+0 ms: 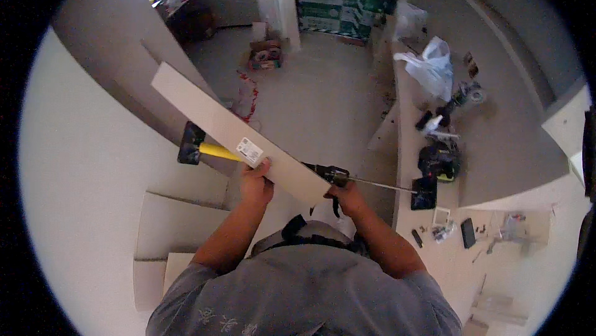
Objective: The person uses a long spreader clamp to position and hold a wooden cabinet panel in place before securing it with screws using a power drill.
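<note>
A long, pale narrow board [223, 122] slants across in front of me, its far end up to the left, with a white label near its middle. My left hand [256, 184] is closed on the board's near edge. A mallet with a black head [191, 142] and a yellow handle [220, 151] pokes out left from beneath the board; whether my left hand also grips its handle is hidden. My right hand [349, 199], by the board's lower right end, is closed round a black power drill [335, 176]. A long thin bit [382, 184] points right from the drill.
On the right, a long pale worktop [406, 115] carries a white plastic bag [431, 66], a black power tool [439, 161], a black box-like object [424, 194] and small hardware. Pale panels [180, 224] stand at left. An open carton [265, 55] and red-white tape [251, 97] lie on the floor.
</note>
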`<state>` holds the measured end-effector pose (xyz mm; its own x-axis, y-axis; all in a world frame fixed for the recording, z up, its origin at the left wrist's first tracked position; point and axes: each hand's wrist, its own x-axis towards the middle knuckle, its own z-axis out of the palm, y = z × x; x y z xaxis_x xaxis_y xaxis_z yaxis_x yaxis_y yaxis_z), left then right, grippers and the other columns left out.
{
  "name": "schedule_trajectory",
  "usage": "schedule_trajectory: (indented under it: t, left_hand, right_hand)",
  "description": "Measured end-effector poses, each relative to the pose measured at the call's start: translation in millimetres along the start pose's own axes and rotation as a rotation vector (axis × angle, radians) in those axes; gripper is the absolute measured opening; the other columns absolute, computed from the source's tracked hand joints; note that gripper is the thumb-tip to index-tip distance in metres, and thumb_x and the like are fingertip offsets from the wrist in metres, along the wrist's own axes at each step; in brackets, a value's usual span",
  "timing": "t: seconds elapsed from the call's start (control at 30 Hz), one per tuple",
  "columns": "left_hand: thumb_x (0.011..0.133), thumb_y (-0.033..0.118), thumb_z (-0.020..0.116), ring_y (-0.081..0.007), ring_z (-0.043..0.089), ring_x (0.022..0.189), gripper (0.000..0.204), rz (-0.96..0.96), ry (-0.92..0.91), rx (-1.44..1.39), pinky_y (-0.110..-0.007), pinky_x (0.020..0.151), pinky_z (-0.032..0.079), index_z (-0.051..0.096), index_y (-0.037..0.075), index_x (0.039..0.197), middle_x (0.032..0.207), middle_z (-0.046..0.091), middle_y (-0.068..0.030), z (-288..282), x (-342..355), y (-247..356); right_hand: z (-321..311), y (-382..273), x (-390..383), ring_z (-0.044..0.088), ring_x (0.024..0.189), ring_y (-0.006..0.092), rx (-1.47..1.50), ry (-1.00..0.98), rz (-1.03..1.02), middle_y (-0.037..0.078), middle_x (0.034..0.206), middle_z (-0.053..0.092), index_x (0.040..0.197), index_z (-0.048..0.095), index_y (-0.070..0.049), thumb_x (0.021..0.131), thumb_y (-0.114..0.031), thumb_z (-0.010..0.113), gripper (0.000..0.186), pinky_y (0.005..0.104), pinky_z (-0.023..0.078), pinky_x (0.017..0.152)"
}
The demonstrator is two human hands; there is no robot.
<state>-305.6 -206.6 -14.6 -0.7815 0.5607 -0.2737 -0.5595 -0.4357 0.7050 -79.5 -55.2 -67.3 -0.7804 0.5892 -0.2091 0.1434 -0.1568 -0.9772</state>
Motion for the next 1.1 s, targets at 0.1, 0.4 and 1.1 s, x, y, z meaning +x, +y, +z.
schedule_trajectory:
  t: [0.1, 0.4, 1.1]
  left_hand:
    - [0.09, -0.003, 0.067, -0.0295, 0.062, 0.113, 0.05, 0.034, 0.0, -0.013, -0.049, 0.102, 0.052, 0.05, 0.01, 0.135, 0.122, 0.062, -0.0099, 1, 7, 0]
    - [0.092, -0.004, 0.064, -0.0266, 0.06, 0.117, 0.045, -0.107, 0.008, -0.043, -0.046, 0.105, 0.05, 0.05, 0.009, 0.132, 0.125, 0.061, -0.0089, -5, 1, 10]
    - [0.102, 0.017, 0.054, -0.0272, 0.058, 0.117, 0.051, 0.123, -0.03, 0.346, -0.051, 0.094, 0.055, 0.045, 0.022, 0.151, 0.127, 0.055, -0.0104, -73, 44, 42]
  right_hand:
    - [-3, 6, -6, 0.07, 0.089, 0.022, 0.038, 0.06, 0.133, 0.013, 0.098, 0.073, 0.112, 0.068, 0.004, 0.089, -0.028, 0.076, 0.04, 0.0382, 0.055, 0.082]
    - [0, -28, -71, 0.067, 0.09, 0.0205, -0.188, 0.019, 0.177, 0.01, 0.098, 0.072, 0.116, 0.066, 0.002, 0.093, -0.04, 0.074, 0.049, 0.0361, 0.055, 0.078]
    - [-42, -102, -156, 0.068, 0.101, 0.0262, 0.763, 0.671, -0.371, 0.011, 0.115, 0.069, 0.124, 0.06, -0.004, 0.09, -0.028, 0.065, 0.042, 0.0388, 0.056, 0.079]
